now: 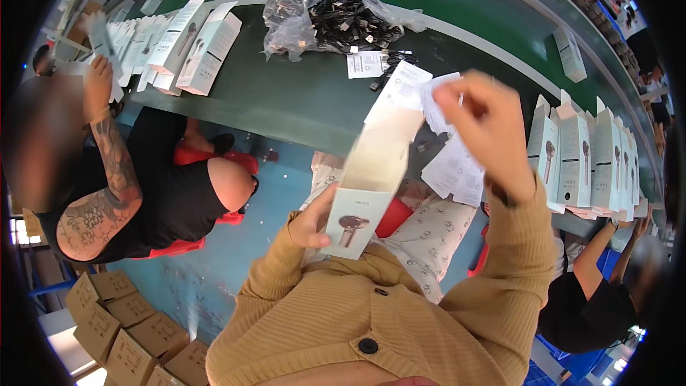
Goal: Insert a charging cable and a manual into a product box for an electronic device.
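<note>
My left hand (312, 223) grips the lower end of a pale printed carton (366, 207) with a picture of a handheld device on it. The carton tilts away from me, its top flaps open toward the workbench; its inside looks bare where I can see in. Beside the open end, my right hand (493, 118), blurred by motion, pinches a folded white leaflet (433, 109) between thumb and fingers. More printed leaflets (455, 171) lie in a loose stack just below that hand, at the bench's near edge.
A clear plastic bag (286, 18) holds a heap of black cables (350, 20) on the dark bench (286, 93). Upright cartons stand in rows at left (209, 50) and right (575, 143). Co-workers sit on both sides. Brown boxes (128, 354) are stacked at lower left.
</note>
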Tool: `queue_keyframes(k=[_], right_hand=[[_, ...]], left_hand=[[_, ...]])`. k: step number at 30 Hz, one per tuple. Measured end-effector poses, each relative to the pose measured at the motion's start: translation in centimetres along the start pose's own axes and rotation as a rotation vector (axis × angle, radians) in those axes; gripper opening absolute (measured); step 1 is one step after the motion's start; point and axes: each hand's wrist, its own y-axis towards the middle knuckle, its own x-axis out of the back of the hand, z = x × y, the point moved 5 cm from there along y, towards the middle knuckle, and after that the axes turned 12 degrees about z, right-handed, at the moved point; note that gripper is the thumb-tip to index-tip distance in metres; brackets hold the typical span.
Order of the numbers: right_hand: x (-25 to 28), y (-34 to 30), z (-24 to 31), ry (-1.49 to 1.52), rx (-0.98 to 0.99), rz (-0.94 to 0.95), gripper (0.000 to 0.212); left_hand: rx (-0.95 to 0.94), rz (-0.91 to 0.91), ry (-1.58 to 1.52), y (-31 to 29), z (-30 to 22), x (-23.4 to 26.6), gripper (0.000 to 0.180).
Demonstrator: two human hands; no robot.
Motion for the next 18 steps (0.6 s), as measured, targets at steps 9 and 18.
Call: queue_keyframes(k=[9, 18], right_hand=[[-4.9, 12.5, -15.2, -0.418, -0.222, 0.463, 0.023], [1.2, 9.1, -9.8, -0.287, -0.088, 0.251, 0.009]], left_hand=[[-0.029, -0.198, 0.129, -0.9, -0.9, 1.2, 0.09], [0.007, -0.241, 0.345, -0.6, -1.9, 2.3, 0.09]])
